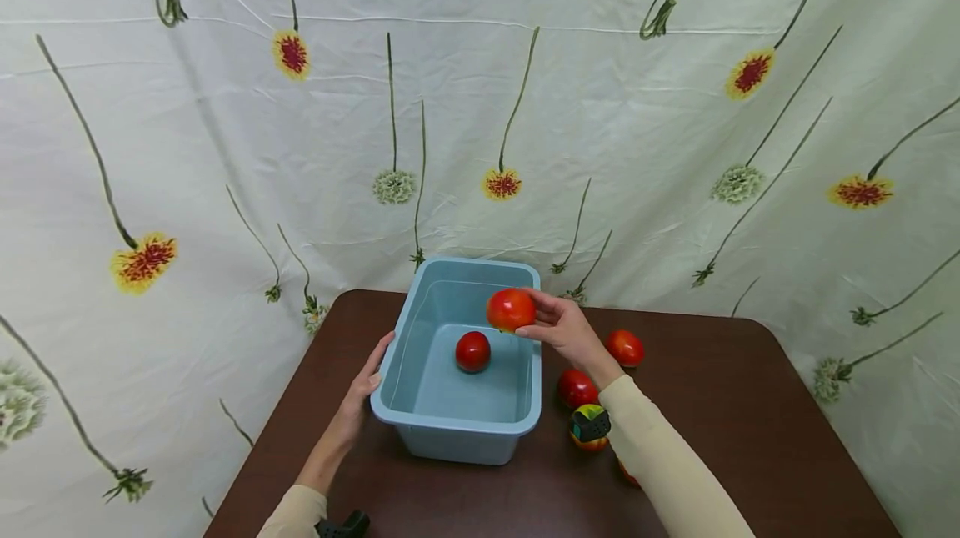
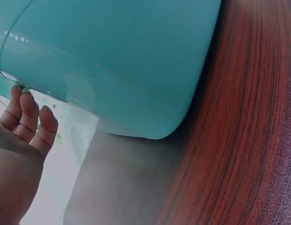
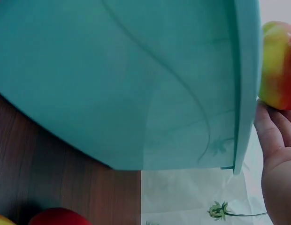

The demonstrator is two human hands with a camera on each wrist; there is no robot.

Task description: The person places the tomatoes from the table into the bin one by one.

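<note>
A light blue plastic bin [image 1: 465,419] stands on the table, a red apple [image 1: 473,352] lying on its floor. My right hand [image 1: 558,325] pinches another red apple [image 1: 512,309] between thumb and fingers, above the bin near its right rim. In the right wrist view this held apple [image 3: 277,70] shows a yellow-green side, just past the rim. My left hand [image 1: 363,384] touches the bin's left rim from outside, fingers extended along it. In the left wrist view several fingertips of that hand [image 2: 21,136] meet the bin's edge [image 2: 112,70]; its thumb is hidden there.
On the dark brown table [image 1: 720,429], right of the bin, are a red apple [image 1: 625,348], a second one [image 1: 577,389], and a yellow-and-red one [image 1: 588,441] partly behind the right wrist's camera. Another fruit is mostly under the right sleeve. A flowered cloth [image 1: 465,104] hangs behind.
</note>
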